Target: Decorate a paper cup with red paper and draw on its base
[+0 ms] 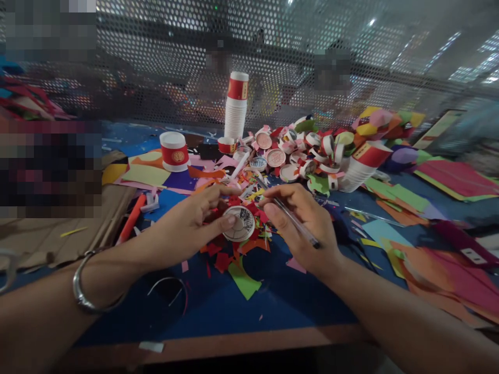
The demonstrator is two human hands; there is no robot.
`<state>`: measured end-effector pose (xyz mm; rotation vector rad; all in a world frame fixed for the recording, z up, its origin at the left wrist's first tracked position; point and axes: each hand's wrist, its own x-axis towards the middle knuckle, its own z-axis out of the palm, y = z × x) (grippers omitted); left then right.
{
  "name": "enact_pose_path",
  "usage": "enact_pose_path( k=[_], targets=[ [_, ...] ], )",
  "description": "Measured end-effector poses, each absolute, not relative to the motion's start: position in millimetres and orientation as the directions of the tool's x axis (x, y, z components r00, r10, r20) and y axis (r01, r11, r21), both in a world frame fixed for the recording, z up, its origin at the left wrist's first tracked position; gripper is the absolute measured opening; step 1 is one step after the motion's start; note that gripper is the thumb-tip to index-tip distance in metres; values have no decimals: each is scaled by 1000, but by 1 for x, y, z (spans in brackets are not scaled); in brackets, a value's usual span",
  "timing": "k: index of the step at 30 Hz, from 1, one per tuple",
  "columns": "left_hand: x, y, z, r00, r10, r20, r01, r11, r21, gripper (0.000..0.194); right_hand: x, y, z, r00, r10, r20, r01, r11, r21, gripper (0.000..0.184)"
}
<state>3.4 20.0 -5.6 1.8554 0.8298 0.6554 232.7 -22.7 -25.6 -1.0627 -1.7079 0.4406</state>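
Note:
My left hand [187, 221] grips a round white paper-cup bottom [245, 228] marked with black line drawing, its thumb lying across the face and the fingers curled behind. In my right hand [312, 223] a clear pen [294, 221] with a dark end rests between thumb and forefinger, slanting down to the right. Its tip end points up-left, away from the disc, and does not touch it. Red, orange and green paper scraps [222, 261] lie under and around the disc. A silver bangle [80, 288] circles my left wrist.
A heap of cut cup bottoms [276, 157] spreads behind my hands. Nearby stand a tall cup stack [235, 111], a tilted stack [362, 163] and a red-white cup [173, 151]. An orange marker [132, 217] lies left; coloured sheets [436, 275] lie right. Mesh [156, 67] rises behind.

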Motion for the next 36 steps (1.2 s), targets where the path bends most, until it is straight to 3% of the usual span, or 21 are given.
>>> enact_pose_path(
  k=[4,10,16,21,25,31,36],
  targets=[
    [3,16,-4,620,775,122,337,-403,851,61,232,-21,-25,-166,852,497,406,518,-753,24],
    [2,15,-3,627,751,205,357,-511,782,62,230,-18,-23,-232,882,411,332,469,-818,19],
    [6,15,0,585,798,141,205,-314,927,62,226,-19,-23,-225,887,404,269,455,-849,18],
    [7,16,3,611,789,61,125,-172,977,63,225,-20,-23,-178,898,401,230,435,-871,17],
    [3,20,2,681,732,-28,118,-71,990,46,228,-20,-24,-141,899,414,217,436,-873,17],
    [-3,26,2,614,788,-43,96,-21,995,40,233,-21,-27,-106,884,454,273,465,-842,21],
    [-4,28,11,567,822,-55,170,-52,984,29,237,-32,-22,-19,798,603,362,567,-740,20]
  ],
)
